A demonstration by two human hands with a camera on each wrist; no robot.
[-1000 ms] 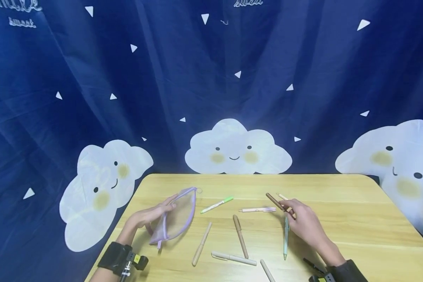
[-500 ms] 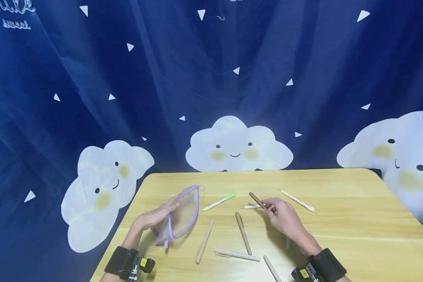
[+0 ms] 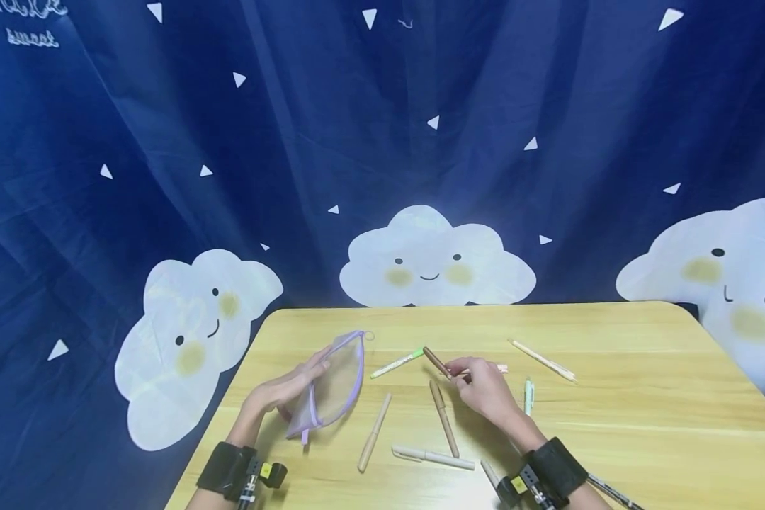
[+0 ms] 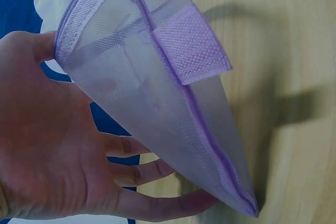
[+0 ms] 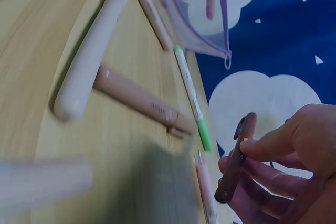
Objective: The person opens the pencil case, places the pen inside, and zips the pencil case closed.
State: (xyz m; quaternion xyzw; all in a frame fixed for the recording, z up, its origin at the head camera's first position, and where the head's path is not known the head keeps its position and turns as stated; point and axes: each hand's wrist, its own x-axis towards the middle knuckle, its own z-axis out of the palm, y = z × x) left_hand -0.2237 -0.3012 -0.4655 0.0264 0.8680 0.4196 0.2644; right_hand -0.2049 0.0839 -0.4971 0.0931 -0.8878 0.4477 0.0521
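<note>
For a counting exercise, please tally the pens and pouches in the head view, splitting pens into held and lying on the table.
Held pen, in the right hand: 1
Pens on the table: 8
Mesh pouch: 1
Total: 10
A dark slim item beside the right wristband is unclear, so left out.

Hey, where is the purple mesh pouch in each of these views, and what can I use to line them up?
Head: the purple mesh pouch sits left of centre in the lower half.
Left wrist: it runs large from the top, left of centre, narrowing to a point at the lower right of centre.
Right wrist: it is at the top, around and right of centre, cut off by the edge.
Shared landmark: the left hand, at the pouch in all three views.
</note>
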